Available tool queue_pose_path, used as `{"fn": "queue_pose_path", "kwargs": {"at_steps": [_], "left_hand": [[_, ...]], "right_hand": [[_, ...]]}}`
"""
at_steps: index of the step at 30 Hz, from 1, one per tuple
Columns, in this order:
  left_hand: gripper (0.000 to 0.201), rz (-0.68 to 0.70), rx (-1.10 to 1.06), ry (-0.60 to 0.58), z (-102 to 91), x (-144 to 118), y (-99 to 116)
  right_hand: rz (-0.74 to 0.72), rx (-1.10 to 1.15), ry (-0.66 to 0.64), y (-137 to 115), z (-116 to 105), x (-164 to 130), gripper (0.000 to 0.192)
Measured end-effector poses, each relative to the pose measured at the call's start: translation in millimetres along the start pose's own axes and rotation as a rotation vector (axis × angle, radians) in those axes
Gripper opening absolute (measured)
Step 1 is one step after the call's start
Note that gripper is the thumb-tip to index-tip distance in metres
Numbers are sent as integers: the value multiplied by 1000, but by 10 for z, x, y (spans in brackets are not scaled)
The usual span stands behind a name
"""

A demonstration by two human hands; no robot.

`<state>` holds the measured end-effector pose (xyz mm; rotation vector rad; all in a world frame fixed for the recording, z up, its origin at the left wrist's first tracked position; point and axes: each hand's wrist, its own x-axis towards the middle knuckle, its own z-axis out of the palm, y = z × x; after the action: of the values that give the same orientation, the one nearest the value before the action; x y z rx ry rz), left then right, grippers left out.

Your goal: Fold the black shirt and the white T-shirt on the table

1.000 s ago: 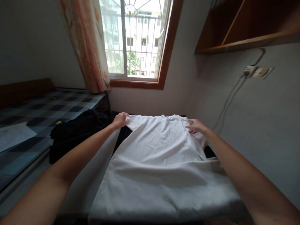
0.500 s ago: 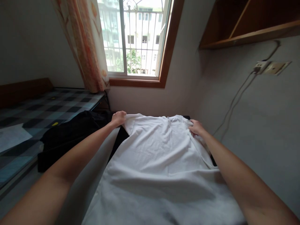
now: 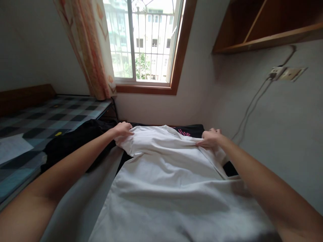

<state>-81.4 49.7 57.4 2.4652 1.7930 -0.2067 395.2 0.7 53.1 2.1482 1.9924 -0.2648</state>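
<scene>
A white T-shirt (image 3: 166,174) lies spread in front of me, its far end bunched into a fold. My left hand (image 3: 122,129) grips that far end at the left shoulder. Over at the right shoulder, my right hand (image 3: 210,137) pinches the cloth. Both hands hold the top edge lifted and drawn toward me. Behind the fold a black garment with pink lettering (image 3: 188,131) lies uncovered.
A pile of dark clothes (image 3: 75,143) sits to the left. Beyond it is a bed with a checked mat (image 3: 50,112). A window (image 3: 143,40) and curtain (image 3: 91,50) are ahead. A wooden shelf (image 3: 264,27) and wall socket (image 3: 285,72) are on the right wall.
Both hands closed on the shirt's shoulders and pulled the top edge toward me, folding it over. The black garment with pink lettering came into view behind it.
</scene>
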Motion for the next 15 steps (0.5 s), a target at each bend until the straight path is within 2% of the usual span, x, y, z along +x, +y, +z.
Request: {"fn": "queue_pose_path", "kwargs": {"at_steps": [1, 3, 5, 7, 8, 10, 13, 15], "left_hand": [[64, 1, -11, 21, 36, 28, 54], [87, 12, -63, -45, 108, 74, 136], [109, 6, -89, -115, 176, 94, 185], [121, -28, -52, -83, 235, 82, 223], [122, -46, -25, -39, 258, 63, 246], [108, -43, -2, 38, 290, 4, 305], [53, 15, -8, 66, 313, -117, 419], [25, 49, -42, 106, 322, -203, 496]], "right_hand": [[-11, 15, -72, -72, 1, -4, 43], [-89, 78, -164, -173, 19, -23, 55], [-141, 108, -150, -208, 56, -65, 74], [-131, 100, -122, -196, 101, -133, 87], [-126, 93, -127, -182, 121, -174, 87], [-130, 68, -163, -156, 149, -266, 76], [-177, 20, -175, -147, 165, -420, 49], [-213, 28, -110, -158, 170, -529, 32]]}}
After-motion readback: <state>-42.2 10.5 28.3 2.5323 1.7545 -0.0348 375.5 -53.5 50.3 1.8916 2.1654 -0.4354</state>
